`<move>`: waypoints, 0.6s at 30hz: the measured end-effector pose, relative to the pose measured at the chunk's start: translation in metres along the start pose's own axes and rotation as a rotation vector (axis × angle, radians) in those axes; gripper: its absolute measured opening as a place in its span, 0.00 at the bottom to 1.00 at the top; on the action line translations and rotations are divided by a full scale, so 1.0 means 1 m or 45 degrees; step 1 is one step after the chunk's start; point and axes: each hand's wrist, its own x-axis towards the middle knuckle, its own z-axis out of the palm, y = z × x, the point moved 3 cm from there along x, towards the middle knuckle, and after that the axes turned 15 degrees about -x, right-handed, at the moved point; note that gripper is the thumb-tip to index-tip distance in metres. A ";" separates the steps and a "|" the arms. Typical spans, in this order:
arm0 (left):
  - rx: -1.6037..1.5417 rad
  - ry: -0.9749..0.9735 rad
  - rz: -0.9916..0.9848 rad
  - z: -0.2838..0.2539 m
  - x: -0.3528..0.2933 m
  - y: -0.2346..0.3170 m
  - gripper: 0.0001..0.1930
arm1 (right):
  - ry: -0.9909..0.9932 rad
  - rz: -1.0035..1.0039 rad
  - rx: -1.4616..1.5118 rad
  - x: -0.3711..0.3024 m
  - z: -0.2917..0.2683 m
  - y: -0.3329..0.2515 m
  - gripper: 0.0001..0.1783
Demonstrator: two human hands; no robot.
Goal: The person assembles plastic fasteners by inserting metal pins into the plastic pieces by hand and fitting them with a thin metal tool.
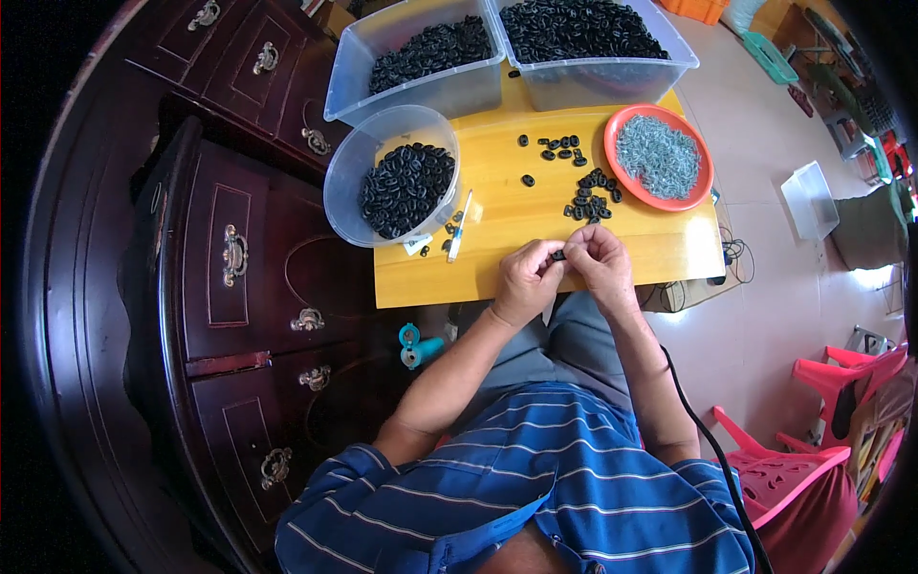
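A small black oval plastic piece (558, 255) is pinched between my two hands at the table's front edge. My left hand (526, 279) has its thumb and fingers closed on the piece from one side. From the other side my right hand (602, 262) grips it with thumb and forefinger. The fingers cover most of it. Just beyond my hands lies a loose heap of similar black oval pieces (593, 196), with a few more (562, 148) farther back. To the right, an orange-red plate (612, 158) holds many thin, shiny greyish pieces, too small to name.
A round clear tub (341, 196) of black pieces stands at the table's left. Two clear bins (459, 96) (602, 84) of black parts are at the back. A white pen-like tool (460, 228) lies beside the tub. Dark drawers (225, 239) flank the left; a pink chair (784, 474) stands right.
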 end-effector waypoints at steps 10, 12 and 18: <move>0.051 -0.014 -0.013 0.000 0.001 0.001 0.13 | 0.090 -0.012 -0.080 0.003 0.000 0.004 0.03; 0.057 -0.016 0.015 0.001 0.003 0.007 0.13 | 0.089 -0.026 -0.094 0.005 -0.003 0.007 0.03; 0.053 -0.009 -0.015 -0.001 0.001 0.004 0.12 | 0.094 -0.039 -0.075 0.007 0.000 0.007 0.03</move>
